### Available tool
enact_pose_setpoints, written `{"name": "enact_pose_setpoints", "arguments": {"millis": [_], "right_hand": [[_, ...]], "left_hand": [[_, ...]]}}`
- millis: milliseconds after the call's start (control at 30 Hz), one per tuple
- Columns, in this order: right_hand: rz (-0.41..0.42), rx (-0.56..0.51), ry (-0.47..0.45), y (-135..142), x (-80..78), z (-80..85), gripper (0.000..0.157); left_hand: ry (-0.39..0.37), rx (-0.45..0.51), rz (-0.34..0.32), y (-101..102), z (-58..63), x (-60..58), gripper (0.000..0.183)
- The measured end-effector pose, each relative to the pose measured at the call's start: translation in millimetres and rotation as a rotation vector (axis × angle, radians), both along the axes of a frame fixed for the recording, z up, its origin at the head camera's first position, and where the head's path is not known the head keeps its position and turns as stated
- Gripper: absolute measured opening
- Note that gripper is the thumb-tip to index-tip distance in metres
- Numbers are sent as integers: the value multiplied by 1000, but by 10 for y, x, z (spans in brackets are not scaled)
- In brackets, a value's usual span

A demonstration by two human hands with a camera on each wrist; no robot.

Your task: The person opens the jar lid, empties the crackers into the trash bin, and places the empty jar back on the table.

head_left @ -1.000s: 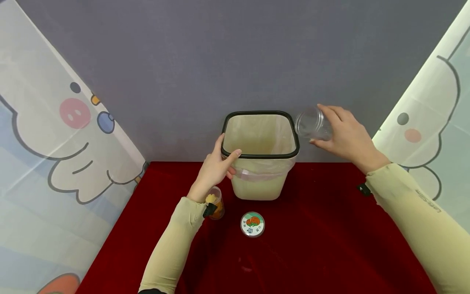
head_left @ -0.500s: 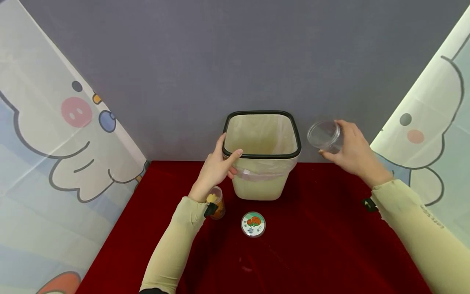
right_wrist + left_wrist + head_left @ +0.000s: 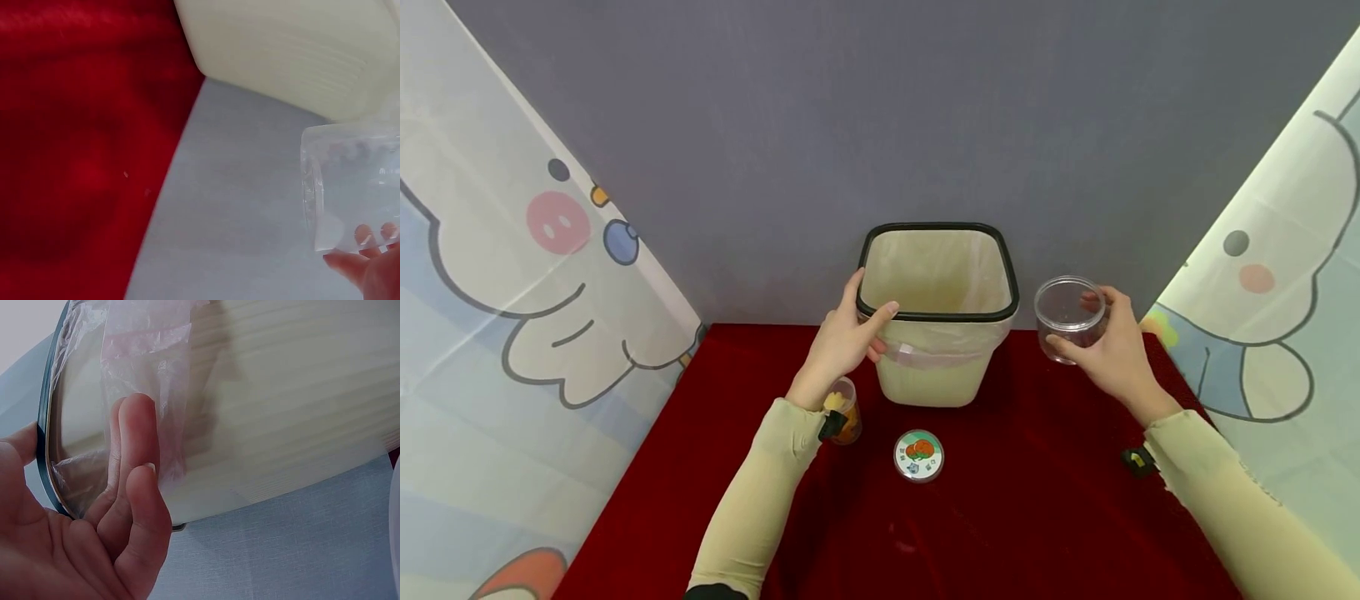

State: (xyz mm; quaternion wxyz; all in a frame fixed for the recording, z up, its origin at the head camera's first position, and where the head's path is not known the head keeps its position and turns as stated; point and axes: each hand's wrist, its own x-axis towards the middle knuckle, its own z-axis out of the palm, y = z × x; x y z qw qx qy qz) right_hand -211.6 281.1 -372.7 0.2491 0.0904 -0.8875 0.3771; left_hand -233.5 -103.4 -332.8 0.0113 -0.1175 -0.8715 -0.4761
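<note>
My left hand point(image 3: 844, 337) holds the near-left corner of a cream trash can point(image 3: 931, 379) with a black rim. The thumb lies at the rim, and the other fingers point(image 3: 139, 431) are against the outside wall over the folded liner bag point(image 3: 147, 350). To the right of the can, my right hand point(image 3: 1112, 350) grips a clear plastic jar point(image 3: 1060, 321) from its right side. The jar is upright and lidless, with no contents visible in it; whether its base touches the table cannot be told. In the right wrist view the jar point(image 3: 350, 187) is partly cut off.
A round lid point(image 3: 919, 456) with an orange fruit picture lies in front of the can. Beside my left wrist stands a clear cup point(image 3: 847, 417) with yellowish and orange contents, partly hidden. Red cloth point(image 3: 1037, 492) covers the table, and a grey wall point(image 3: 940, 108) rises behind.
My right hand has lowered the jar away from the can's right rim and turned it from tilted to upright. The left hand keeps its hold on the can.
</note>
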Motion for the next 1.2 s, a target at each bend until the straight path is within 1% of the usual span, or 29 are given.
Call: {"name": "enact_pose_setpoints", "arguments": {"millis": [200, 300, 467, 600, 733, 800, 1033, 1100, 1200], "right_hand": [[21, -57, -37, -77, 86, -221, 88], [44, -89, -59, -106, 122, -343, 89], [57, -126, -95, -155, 174, -519, 90], [78, -159, -123, -250, 258, -571, 87], [98, -180, -128, -383, 374, -561, 84], [103, -186, -125, -425, 406, -591, 83], [78, -151, -159, -389, 350, -949, 86], [83, -153, -165, -391, 351, -1021, 87], [101, -151, -175, -418, 372, -1074, 89]], "left_hand": [[6, 4, -2, -1, -9, -8, 86], [4, 4, -4, -3, -15, -9, 85], [7, 7, -1, -2, -12, -4, 86], [6, 8, 1, -3, -6, 1, 86], [3, 11, -5, 0, 2, 0, 87], [-1, 8, -5, 2, 5, -3, 87], [-1, 4, -1, 1, 9, 1, 87], [0, 6, -3, -2, 4, 2, 88], [2, 11, -4, -5, 1, 3, 87]]}}
